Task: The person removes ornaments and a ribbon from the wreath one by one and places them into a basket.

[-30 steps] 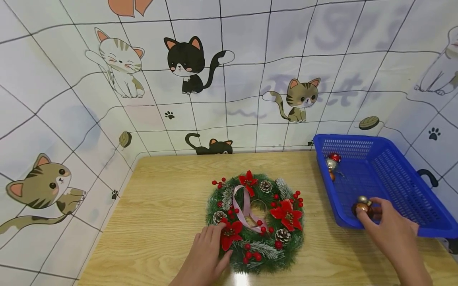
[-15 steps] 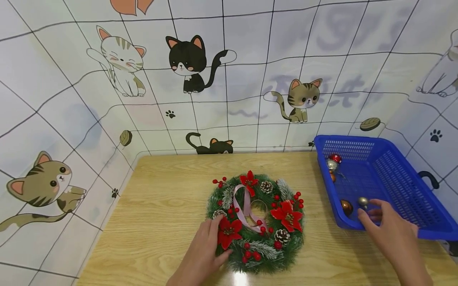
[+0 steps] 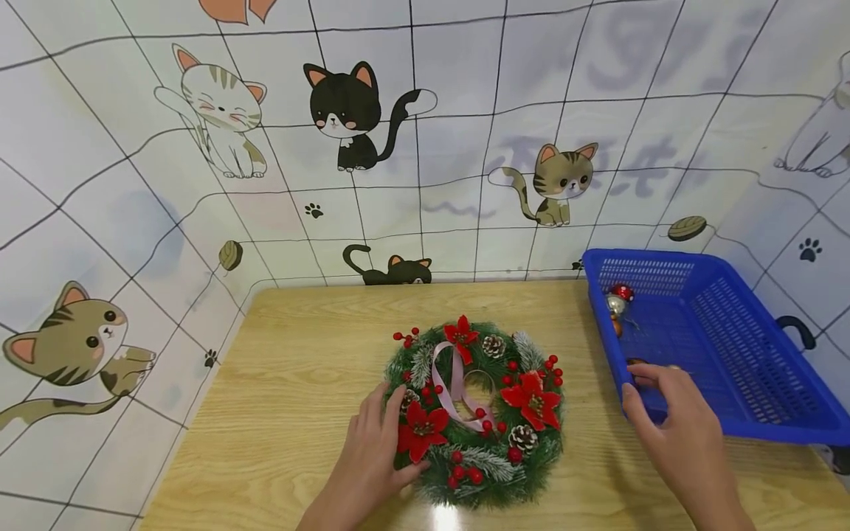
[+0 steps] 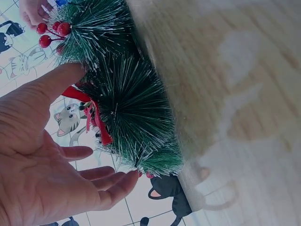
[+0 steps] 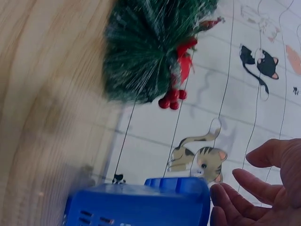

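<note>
A green Christmas wreath (image 3: 468,442) with red flowers, berries, pinecones and a pink ribbon lies on the wooden table. My left hand (image 3: 372,446) rests at its left edge, fingers loosely bent; in the left wrist view the thumb and fingers (image 4: 115,190) spread against the needles. My right hand (image 3: 680,431) is over the near left rim of a blue basket (image 3: 750,346). Nothing shows between its parted fingers in the right wrist view. Under that hand, a brown bauble (image 3: 636,361) and a small silver one are mostly hidden.
A red bauble (image 3: 622,291), a silver bauble (image 3: 615,304) and an orange bauble (image 3: 617,327) lie along the basket's left wall. A cat-patterned wall covering (image 3: 458,169) closes off the back and sides. Bare tabletop (image 3: 299,369) stretches left of the wreath.
The right hand let go of the brown bauble inside the basket, then moved left to the rim. My left hand slid slightly left and its fingers shifted off the red flower.
</note>
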### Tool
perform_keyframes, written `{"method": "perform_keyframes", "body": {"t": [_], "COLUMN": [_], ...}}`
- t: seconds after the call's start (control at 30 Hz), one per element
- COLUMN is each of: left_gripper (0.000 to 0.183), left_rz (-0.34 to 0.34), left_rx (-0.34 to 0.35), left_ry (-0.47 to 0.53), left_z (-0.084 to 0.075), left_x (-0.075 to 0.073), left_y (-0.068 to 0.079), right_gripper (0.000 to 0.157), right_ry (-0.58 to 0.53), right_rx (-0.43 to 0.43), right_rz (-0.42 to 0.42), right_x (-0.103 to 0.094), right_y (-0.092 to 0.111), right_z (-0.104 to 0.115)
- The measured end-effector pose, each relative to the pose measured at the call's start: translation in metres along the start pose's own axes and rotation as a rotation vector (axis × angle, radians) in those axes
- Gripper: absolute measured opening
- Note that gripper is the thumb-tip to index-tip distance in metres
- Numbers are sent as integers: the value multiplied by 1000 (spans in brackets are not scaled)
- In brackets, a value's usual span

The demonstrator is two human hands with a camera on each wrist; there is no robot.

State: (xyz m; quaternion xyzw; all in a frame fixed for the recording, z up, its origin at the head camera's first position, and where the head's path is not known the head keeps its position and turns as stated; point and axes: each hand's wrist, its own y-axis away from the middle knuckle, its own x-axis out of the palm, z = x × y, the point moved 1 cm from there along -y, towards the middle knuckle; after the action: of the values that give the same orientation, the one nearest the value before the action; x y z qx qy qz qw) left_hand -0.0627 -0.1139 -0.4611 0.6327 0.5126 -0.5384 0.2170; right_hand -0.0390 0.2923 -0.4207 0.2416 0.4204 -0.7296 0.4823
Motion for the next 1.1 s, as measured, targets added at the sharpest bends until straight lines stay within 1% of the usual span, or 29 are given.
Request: {"method": "perform_keyframes", "body": {"t": [0.1,0.2,0.33,0.43,0.67,0.87,1.1], "left_gripper": [115,118,125,127,117,114,113], "left_rz": [31,36,37,55,121,128,163], "left_rx": [-17,-27,-35,-31,-13,1,-7], "left_ry": [13,3,10,22,28,54,73], "left_z": [1,2,6,8,12,12,11], "left_x": [-1,-2,-2,-2,1,1,2], "left_y": [-2,-3,-6,-9,-11,-11,-9], "right_gripper": [31,31,30,32,30,32,36], "right_ry": [-26,-43,-89,-115,-114,-139,-136], "right_rx": [-54,-92,-146,-180,-253,-282,-256], "right_rz": [-42,-39,-14,9,75,128,203], "right_x": [4,8,17,25,45,56,63], "right_y": [1,2,4,6,14,19,23], "right_z": [11,19,33,45,67,81,92]}}
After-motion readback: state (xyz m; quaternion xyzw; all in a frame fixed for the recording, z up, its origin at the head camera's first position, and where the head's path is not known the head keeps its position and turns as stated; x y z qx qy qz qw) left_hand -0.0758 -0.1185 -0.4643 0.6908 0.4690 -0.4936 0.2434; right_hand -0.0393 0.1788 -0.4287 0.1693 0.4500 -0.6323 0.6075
